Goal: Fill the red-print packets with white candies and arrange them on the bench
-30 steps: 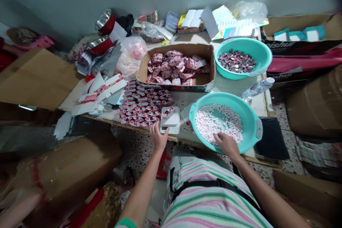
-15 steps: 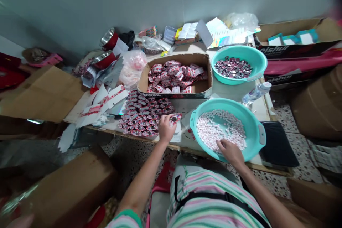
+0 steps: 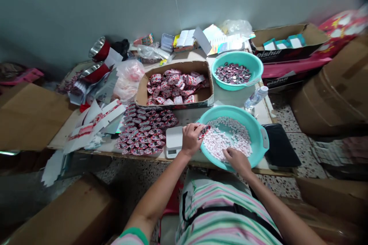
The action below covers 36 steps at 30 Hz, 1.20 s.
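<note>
A person's left hand (image 3: 192, 139) is gripping a red-patterned packet (image 3: 204, 131) over the left rim of a turquoise basin (image 3: 257, 134), while the right hand (image 3: 238, 159) is reaching into white pellets (image 3: 214, 143) inside; whether its fingers are pinching any cannot be told. A slipping grip or a knock against the rim could be sending the packet down, scattering pellets onto the table (image 3: 188, 116).

Glare whitens the back papers (image 3: 214, 35), while the shadowed lower-left box (image 3: 67, 214) seems blurred.
</note>
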### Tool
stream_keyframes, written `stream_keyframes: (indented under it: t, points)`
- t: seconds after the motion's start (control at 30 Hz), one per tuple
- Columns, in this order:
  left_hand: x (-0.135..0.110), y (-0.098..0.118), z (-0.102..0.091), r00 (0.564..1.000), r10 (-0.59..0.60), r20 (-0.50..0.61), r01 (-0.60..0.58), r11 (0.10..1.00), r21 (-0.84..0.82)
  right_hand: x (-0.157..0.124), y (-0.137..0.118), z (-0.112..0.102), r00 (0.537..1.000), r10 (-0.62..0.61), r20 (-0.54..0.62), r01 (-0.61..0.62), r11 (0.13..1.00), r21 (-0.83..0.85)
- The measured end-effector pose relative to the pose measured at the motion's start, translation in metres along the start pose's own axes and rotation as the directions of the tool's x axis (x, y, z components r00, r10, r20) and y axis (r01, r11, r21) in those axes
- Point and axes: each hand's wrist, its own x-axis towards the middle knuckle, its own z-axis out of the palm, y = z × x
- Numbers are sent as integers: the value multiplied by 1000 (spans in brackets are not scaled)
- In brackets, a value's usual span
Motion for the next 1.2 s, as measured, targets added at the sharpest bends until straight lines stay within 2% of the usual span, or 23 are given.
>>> stream_keyframes:
  t: [0.2,0.37,0.47,0.53,0.63,0.7,0.8,0.9,1.2]
  points:
    - [-2,-7,6,995,-98,9,99,995,-22,1,-1,0,1000,21,2,-21,1000,7]
    - [-7,-13,10,959,-273,-82,255,950,-177,1,-2,-1,1000,24,18,-24,1000,9]
    - [-14,-21,10,911,-388,-141,326,886,-328,1,-2,-2,999,22,25,-23,1000,11]
    - [-22,-31,10,863,-471,-181,376,840,-392,1,-2,-2,999,24,26,-24,1000,17]
    - [-38,-55,9,780,-587,-218,480,784,-394,1,-2,-1,999,20,33,-21,1000,18]
    - [-49,-73,9,752,-618,-230,528,773,-350,1,-2,0,999,15,35,-15,1000,13]
    - [-61,-98,11,751,-619,-229,553,780,-292,2,-1,1,999,20,46,-20,1000,3]
    - [-67,-115,14,765,-613,-198,560,785,-264,2,-1,1,998,19,67,-18,1000,-3]
    - [-71,-137,27,752,-645,-134,594,752,-285,1,1,3,995,11,101,-9,1000,-17]
